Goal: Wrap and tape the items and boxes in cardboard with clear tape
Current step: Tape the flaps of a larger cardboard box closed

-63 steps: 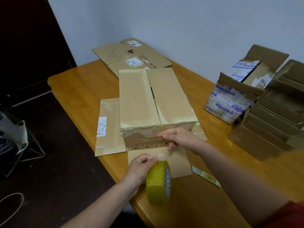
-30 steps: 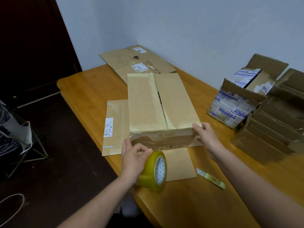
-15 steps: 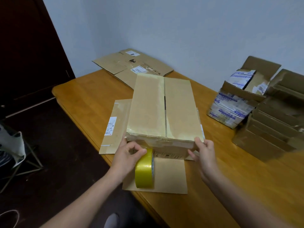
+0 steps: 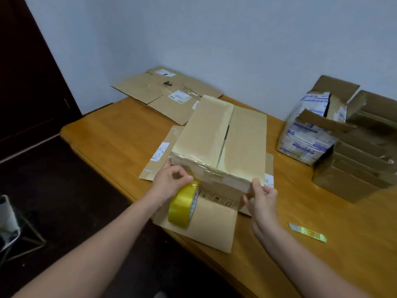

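A closed brown cardboard box (image 4: 223,138) sits on flattened cardboard sheets (image 4: 206,224) on the wooden table (image 4: 111,134), with clear tape shining across its near end. My left hand (image 4: 169,183) grips a yellowish roll of clear tape (image 4: 182,205) at the box's near left corner. My right hand (image 4: 262,196) touches the near right corner of the box, thumb on the top edge and fingers straight down the side.
A small yellow box cutter (image 4: 307,232) lies on the table to the right. Flattened cartons (image 4: 165,93) lie at the far end. An open carton of blue-printed packs (image 4: 309,134) and stacked brown boxes (image 4: 361,155) stand at the right. The table's edge runs along the left.
The box has been turned, its near end swinging toward the right. My left hand carried the tape roll from below the box up to its near left corner. My right hand shifted to the right corner.
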